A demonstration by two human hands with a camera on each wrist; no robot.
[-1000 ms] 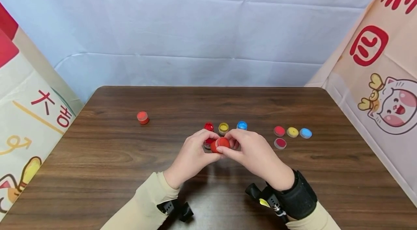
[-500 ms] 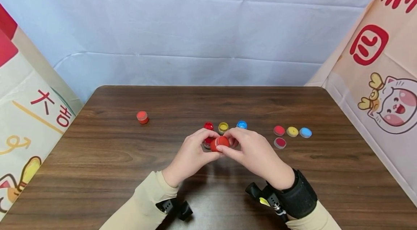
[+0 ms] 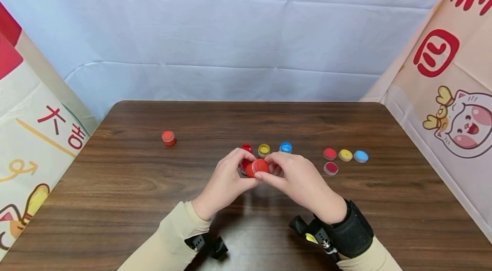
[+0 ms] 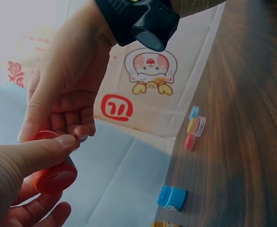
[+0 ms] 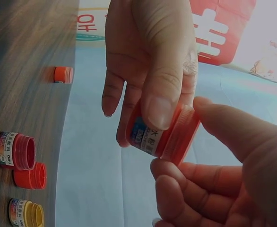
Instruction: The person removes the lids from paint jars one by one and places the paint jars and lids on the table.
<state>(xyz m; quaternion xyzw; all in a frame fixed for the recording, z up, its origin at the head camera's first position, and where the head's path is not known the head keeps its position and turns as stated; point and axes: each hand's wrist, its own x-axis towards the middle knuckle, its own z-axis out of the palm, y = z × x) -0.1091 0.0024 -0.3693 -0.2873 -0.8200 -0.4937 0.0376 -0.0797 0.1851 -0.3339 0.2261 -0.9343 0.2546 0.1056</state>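
Note:
Between the two hands is an orange-red paint jar (image 3: 256,168), tilted above the table. My left hand (image 3: 226,176) grips the labelled body (image 5: 144,135) with thumb and fingers. On the other side, my right hand (image 3: 297,176) pinches the rim of its orange lid (image 5: 182,134), which sits on the jar. Just behind the hands stand uncovered jars: a red jar (image 3: 247,147), a yellow jar (image 3: 264,150) and a blue jar (image 3: 285,147). A dark red jar (image 5: 16,151) is partly hidden by the left hand in the head view.
Several loose lids lie right of the hands: a red lid (image 3: 329,154), a yellow lid (image 3: 345,155), a blue lid (image 3: 361,156) and a dark red lid (image 3: 331,168). A covered orange-red jar (image 3: 168,138) stands at the far left of the wooden table (image 3: 134,202).
The held jar has shifted slightly left and tilted a little, with my left fingers moving along with it. The right hand and the things on the table look unchanged.

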